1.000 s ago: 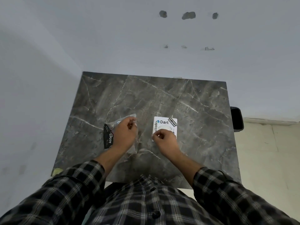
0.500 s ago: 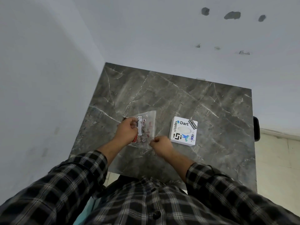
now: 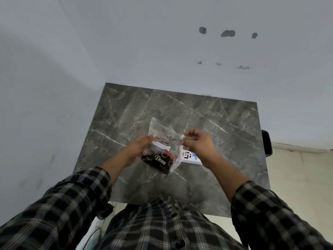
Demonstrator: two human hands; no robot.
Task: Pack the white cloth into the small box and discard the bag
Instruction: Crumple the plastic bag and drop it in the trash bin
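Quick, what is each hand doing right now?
Left hand: closed on the left side of the clear plastic bag, held above the table.
Right hand: pinching the bag's right edge.

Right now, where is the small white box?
In the head view the box lies on the table, right of centre, mostly hidden under the right hand and beside the bag that both hands hold up.

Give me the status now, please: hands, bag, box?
Left hand and right hand both gripping the clear bag, lifted above the table. Small box on table, partly hidden behind right hand. White cloth not visible.
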